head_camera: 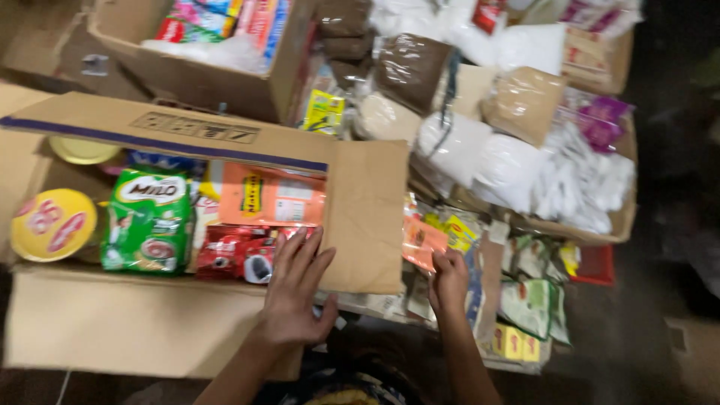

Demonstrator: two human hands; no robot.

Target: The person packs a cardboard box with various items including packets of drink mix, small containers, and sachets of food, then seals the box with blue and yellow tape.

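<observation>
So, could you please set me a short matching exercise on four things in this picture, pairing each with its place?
Things:
1. green pouch
2. yellow round lid
3. left hand
4. right hand

Places:
A. far left end of the open carton
B. on the packets outside the carton, to its right
C. on the carton's near edge, by a red packet
D. in the carton, right of the yellow lid

Pairs: 1-D, 2-A, 3-C, 4-B

Left hand [294, 289] flat, fingers spread, on near rim of open cardboard box [135, 322], touching red packet [236, 253]. Right hand [448, 281] curled on orange packet [421, 244] beside box flap. Green pouch [147, 221], yellow lid [52, 223] inside box.
</observation>
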